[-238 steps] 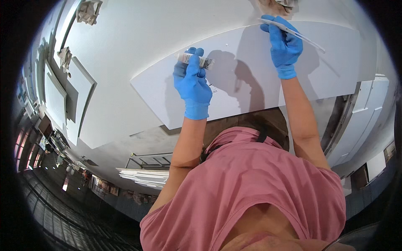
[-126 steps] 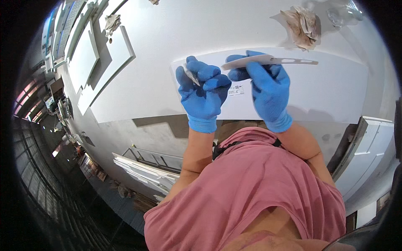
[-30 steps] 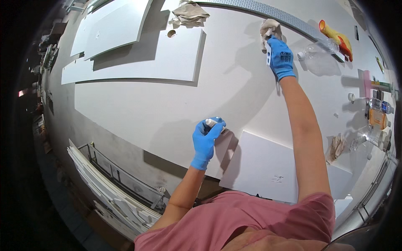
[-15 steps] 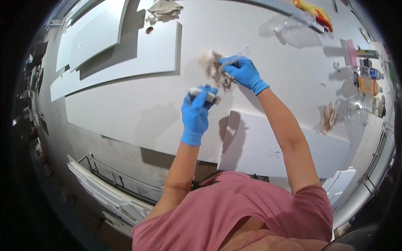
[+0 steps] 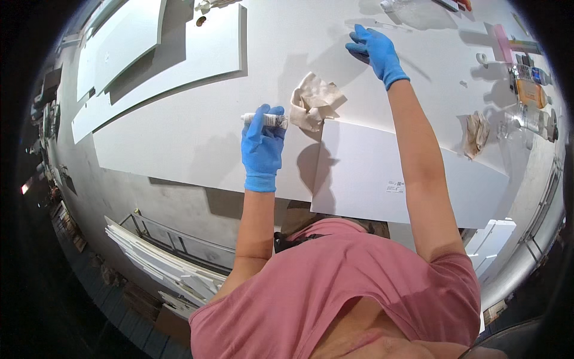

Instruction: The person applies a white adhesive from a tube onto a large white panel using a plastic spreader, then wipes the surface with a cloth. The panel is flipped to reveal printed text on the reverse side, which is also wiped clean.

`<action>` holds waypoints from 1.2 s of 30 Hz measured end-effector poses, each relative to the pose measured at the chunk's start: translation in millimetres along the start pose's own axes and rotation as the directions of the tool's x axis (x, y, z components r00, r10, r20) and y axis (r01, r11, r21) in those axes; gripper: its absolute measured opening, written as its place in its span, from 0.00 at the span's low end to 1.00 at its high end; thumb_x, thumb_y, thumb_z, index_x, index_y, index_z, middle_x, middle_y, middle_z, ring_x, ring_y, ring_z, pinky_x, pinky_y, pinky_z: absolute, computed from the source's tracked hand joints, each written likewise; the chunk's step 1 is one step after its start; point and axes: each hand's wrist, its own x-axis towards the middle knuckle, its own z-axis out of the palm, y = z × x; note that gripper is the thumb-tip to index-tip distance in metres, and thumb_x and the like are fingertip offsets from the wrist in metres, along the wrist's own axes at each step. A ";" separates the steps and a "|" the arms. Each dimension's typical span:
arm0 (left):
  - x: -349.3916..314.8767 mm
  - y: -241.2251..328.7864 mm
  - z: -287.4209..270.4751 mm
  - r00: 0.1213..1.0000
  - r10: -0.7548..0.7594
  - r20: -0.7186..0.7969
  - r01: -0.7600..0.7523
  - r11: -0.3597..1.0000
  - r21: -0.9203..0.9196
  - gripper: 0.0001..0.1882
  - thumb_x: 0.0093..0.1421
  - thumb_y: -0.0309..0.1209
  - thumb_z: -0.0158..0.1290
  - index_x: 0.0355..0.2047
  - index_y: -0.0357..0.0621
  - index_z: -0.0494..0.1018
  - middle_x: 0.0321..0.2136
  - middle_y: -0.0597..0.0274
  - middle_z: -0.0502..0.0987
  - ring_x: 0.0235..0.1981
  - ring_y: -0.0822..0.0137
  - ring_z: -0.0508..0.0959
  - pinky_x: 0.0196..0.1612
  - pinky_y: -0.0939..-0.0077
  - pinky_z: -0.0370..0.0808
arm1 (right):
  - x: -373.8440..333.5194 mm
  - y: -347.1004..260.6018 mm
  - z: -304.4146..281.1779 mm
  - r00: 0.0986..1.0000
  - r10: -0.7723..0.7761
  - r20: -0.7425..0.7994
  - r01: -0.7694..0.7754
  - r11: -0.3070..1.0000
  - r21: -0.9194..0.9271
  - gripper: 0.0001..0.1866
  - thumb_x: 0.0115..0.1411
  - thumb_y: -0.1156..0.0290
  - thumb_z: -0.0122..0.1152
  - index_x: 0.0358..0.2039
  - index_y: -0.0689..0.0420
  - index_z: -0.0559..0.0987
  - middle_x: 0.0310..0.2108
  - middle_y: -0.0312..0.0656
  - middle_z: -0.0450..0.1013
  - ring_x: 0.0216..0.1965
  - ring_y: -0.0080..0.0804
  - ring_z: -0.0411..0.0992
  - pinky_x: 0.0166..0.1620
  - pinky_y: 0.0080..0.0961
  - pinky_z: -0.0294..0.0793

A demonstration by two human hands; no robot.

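Nearest me on the tabletop [image 5: 263, 72] lies a labelled white panel [image 5: 359, 161]. Beyond its left end, my left hand [image 5: 262, 149] pinches a small white tube [image 5: 274, 121], dark-printed, between its fingers above the tabletop. Beside it sits a creased beige cloth [image 5: 314, 99]. Farther, my right hand's [image 5: 375, 52] fingers are parted near what seems a thin pale tool [image 5: 391, 26], blurred.

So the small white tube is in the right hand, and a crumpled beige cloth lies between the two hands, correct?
Not quite: the head view shows the small white tube in the left hand, not the right hand. The crumpled beige cloth does lie between the two hands.
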 end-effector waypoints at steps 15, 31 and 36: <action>-25.1 -8.4 7.3 0.994 -0.048 0.095 0.049 0.999 -0.008 0.16 0.70 0.36 0.59 0.54 0.41 0.78 0.50 0.50 0.82 0.53 0.58 0.81 0.53 0.63 0.80 | -137.5 66.8 132.2 0.679 -0.613 0.404 0.688 0.338 -0.642 0.14 0.63 0.66 0.63 0.49 0.52 0.83 0.49 0.43 0.79 0.51 0.41 0.77 0.57 0.40 0.73; -28.4 -59.5 61.0 0.930 -0.303 0.210 0.301 0.953 0.044 0.16 0.71 0.32 0.58 0.55 0.38 0.76 0.50 0.56 0.80 0.59 0.54 0.77 0.55 0.61 0.81 | -312.8 131.8 -13.8 0.819 -0.469 0.330 0.477 0.238 -0.846 0.22 0.63 0.67 0.60 0.58 0.54 0.79 0.64 0.42 0.72 0.65 0.38 0.71 0.61 0.40 0.70; -42.5 -93.8 93.0 0.918 -0.332 0.217 0.320 0.943 0.091 0.17 0.72 0.36 0.57 0.55 0.38 0.77 0.51 0.55 0.81 0.59 0.53 0.78 0.57 0.61 0.81 | -295.5 131.4 -42.1 0.888 -0.385 0.253 0.371 0.272 -0.888 0.30 0.63 0.64 0.59 0.66 0.55 0.73 0.64 0.43 0.70 0.65 0.38 0.69 0.59 0.42 0.71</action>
